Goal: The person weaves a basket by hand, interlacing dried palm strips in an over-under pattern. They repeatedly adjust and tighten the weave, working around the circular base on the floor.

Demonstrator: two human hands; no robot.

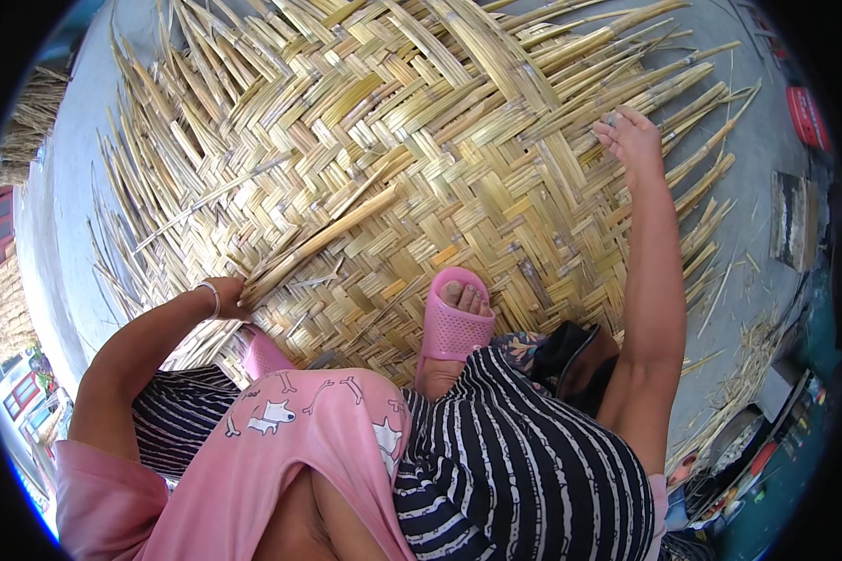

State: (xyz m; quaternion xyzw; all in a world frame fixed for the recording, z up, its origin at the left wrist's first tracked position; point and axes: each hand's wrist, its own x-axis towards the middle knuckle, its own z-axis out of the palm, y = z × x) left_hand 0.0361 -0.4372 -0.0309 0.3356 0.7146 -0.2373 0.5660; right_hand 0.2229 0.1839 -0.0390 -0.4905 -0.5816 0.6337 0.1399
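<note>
A large woven mat of flat split reeds [477,215] lies on the ground under and before me, with long unwoven ends fanning out along its far, left and right edges. At the mat's near left my left hand [226,297], a bracelet on its wrist, is closed on the near end of a reed strip [341,222] that slants away over the weave. My right arm reaches out to the mat's right side. There my right hand [631,145] is above the loose reed ends, its fingers curled together. Something small and grey shows at its fingertips, too small to name.
My foot in a pink slipper [458,318] rests on the mat's near part. Grey concrete floor [753,224] surrounds the mat. At the right lie a worn board [793,222], a red round object [807,119] and scattered straw [762,360]. Reed bundles [37,112] lie far left.
</note>
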